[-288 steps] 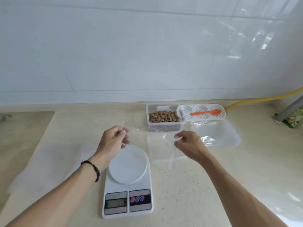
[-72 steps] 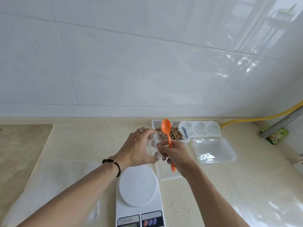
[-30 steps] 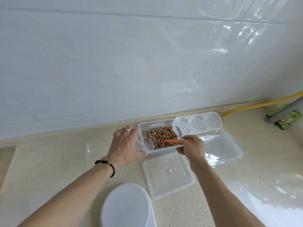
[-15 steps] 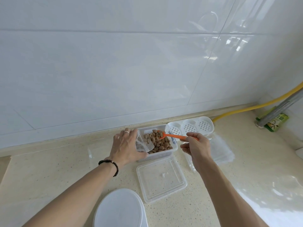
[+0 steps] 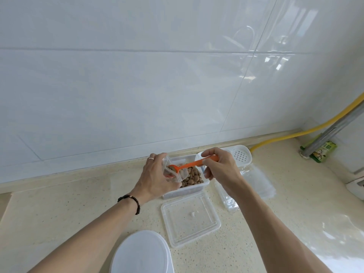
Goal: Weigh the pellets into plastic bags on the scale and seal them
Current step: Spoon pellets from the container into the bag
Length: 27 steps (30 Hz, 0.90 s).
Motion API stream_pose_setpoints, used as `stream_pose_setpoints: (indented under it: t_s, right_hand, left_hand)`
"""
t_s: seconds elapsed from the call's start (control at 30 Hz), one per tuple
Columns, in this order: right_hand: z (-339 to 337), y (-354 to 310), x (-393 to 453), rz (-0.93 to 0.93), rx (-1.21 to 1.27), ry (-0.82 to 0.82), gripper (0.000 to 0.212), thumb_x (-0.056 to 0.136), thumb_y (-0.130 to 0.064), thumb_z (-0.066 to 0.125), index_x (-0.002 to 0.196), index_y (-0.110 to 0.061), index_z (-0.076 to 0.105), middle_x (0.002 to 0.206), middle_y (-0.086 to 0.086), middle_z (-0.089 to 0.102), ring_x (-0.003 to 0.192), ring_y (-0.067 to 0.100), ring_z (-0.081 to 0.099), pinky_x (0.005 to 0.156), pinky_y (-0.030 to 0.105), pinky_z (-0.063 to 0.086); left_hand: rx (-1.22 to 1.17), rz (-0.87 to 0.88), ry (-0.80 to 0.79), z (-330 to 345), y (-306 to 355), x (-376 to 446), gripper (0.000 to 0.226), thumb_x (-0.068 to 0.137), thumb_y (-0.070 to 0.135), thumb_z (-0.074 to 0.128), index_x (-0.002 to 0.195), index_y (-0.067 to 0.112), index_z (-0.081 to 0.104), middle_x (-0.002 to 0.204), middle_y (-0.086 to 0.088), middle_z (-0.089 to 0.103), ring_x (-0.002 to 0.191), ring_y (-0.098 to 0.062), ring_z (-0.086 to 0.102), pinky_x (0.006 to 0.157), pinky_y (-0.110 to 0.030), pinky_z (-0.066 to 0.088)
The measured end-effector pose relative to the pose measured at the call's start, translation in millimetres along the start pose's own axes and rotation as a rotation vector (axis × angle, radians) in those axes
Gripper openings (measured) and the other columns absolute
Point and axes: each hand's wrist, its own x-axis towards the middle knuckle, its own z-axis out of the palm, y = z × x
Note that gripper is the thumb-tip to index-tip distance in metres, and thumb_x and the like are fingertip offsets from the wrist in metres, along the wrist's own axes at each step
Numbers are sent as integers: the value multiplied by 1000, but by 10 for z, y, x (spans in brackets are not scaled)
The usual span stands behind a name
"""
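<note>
Left hand (image 5: 155, 179) raised over the left rim of the clear rectangular plastic tub (image 5: 199, 189), back of the hand up, fingers curled round the mouth of a small clear plastic bag (image 5: 173, 174), clamped on it and holding it agape. Ring on one finger, dark beaded bracelet (image 5: 131, 200) at the wrist. Right hand (image 5: 221, 168) at 3 o'clock of the bag, thumb and fingers pinched on the handle of the orange plastic spoon (image 5: 189, 165), forearm running down to 5 o'clock. Spoon lying nearly level, bowl pushed into the bag's mouth, a few pellets in it.

Tub close to the tiled wall (image 5: 137, 85) at 12 o'clock, little room behind. White perforated plastic tray (image 5: 241, 155) touching the tub at 2 o'clock, partly hidden by the right hand. Stack of clear flat plastic bags (image 5: 256, 182) at 4 o'clock of the tub. Clear square plastic lid (image 5: 190, 218) lying flat at 6 o'clock, just beside the tub. White round scale platform (image 5: 140, 253) at 7 o'clock of the lid, cut by the lower frame edge. Bare beige speckled countertop (image 5: 69, 209) open toward 9 o'clock. Yellow hose (image 5: 295, 133) and grey metal pipe (image 5: 331, 131) far off at 2 o'clock.

Brown oval pellets (image 5: 192, 176) heaped in the tub. Whether any lie in the bag's bottom: hidden by the fingers.
</note>
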Motion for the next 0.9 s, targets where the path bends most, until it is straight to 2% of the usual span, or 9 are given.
stream_pose_setpoints:
  t_s: [0.1, 0.2, 0.3, 0.4, 0.5, 0.67, 0.73, 0.83, 0.9]
  right_hand:
    - [-27, 19, 16, 67, 130, -28, 17, 89, 6, 53, 98, -5, 62, 90, 42, 62, 47, 18, 51, 48, 27, 40]
    - [-8, 28, -2, 65, 153, -62, 16, 90, 6, 52, 98, -4, 61, 84, 35, 62, 47, 18, 50, 47, 26, 39]
    - [15, -52, -44, -97, -38, -74, 14, 92, 2, 56, 96, -9, 62, 70, 16, 65, 49, 18, 56, 50, 30, 47]
    - [32, -175, -56, -267, -236, -98, 16, 95, -3, 56, 91, -18, 60, 69, -5, 61, 55, 17, 59, 53, 34, 53]
    - [58, -221, -62, -369, -375, -104, 18, 96, -9, 55, 95, -27, 55, 76, -8, 61, 63, 20, 60, 62, 42, 55]
    - [90, -227, -105, -487, -517, -92, 13, 95, -8, 55, 96, -21, 55, 74, -6, 63, 66, 20, 61, 63, 43, 53]
    - [105, -218, -109, -536, -541, -59, 11, 94, -9, 56, 94, -20, 57, 76, -5, 66, 70, 17, 61, 64, 38, 52]
    - [92, -187, -69, -479, -432, 56, 13, 92, -6, 58, 92, -19, 61, 79, -9, 66, 74, 4, 59, 59, 15, 45]
    - [60, -143, -37, -395, -307, 131, 15, 92, -6, 59, 92, -20, 62, 80, -8, 65, 73, 2, 58, 61, 13, 46]
  left_hand:
    - [-99, -2, 7, -20, -4, 0, 98, 59, 50, 84, 138, 19, 36, 118, 4, 37, 112, -10, 40, 85, -16, 32]
    - [-156, -7, -9, -6, -36, 19, 97, 58, 50, 85, 137, 20, 39, 120, 6, 40, 118, -10, 42, 92, -19, 36]
    - [-146, -31, -26, -5, -87, 27, 97, 55, 58, 81, 135, 21, 39, 119, 7, 41, 116, -7, 42, 92, -22, 36]
    - [-115, -46, 3, -8, -140, 42, 91, 59, 51, 85, 132, 22, 41, 118, 6, 41, 113, -10, 43, 89, -24, 38]
    - [-105, -55, 27, -3, -177, 63, 85, 58, 48, 86, 127, 25, 42, 115, 6, 42, 111, -12, 44, 87, -25, 38]
    - [-68, -84, 60, -8, -214, 87, 86, 58, 50, 85, 128, 24, 42, 118, 5, 42, 113, -13, 43, 95, -33, 42]
    - [-53, -95, 71, 1, -210, 105, 86, 60, 50, 84, 130, 22, 41, 118, 5, 41, 114, -14, 43, 97, -36, 42]
    - [-31, -102, 80, 13, -213, 114, 86, 61, 49, 84, 130, 21, 41, 117, 4, 41, 115, -16, 44, 99, -40, 42]
    - [-1, -103, 82, 15, -245, 103, 87, 62, 49, 84, 131, 20, 41, 119, 3, 42, 115, -18, 45, 99, -41, 42]
